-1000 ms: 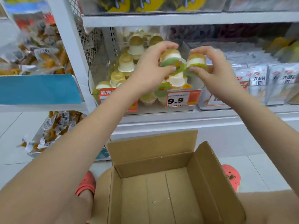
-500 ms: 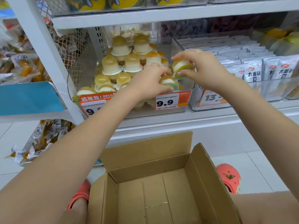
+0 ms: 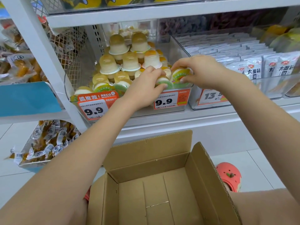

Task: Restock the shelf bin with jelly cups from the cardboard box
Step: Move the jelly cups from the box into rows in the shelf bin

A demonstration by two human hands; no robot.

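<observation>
The clear shelf bin (image 3: pixel 181 46) holds a stacked pile of jelly cups (image 3: pixel 129 60), upside down with their lids at the bottom. My left hand (image 3: pixel 144 88) grips a green-lidded jelly cup (image 3: pixel 164 82) at the bin's front right. My right hand (image 3: pixel 199 70) holds another jelly cup (image 3: pixel 180 74) with a colourful lid just beside it, at the bin's right front corner. The open cardboard box (image 3: pixel 149 151) sits below on my lap, and no cup shows on its bare bottom.
Orange 9.9 price tags (image 3: pixel 169 101) hang on the bin's front. A neighbouring bin of white snack packets (image 3: pixel 253 69) stands to the right. Wrapped snacks (image 3: pixel 47 143) fill a low bin at left. Red clogs (image 3: pixel 228 177) rest on the tiled floor.
Both hands came down and forward from in front of the shelf, carrying their cups into the bin's front right corner. The view shifted slightly left.
</observation>
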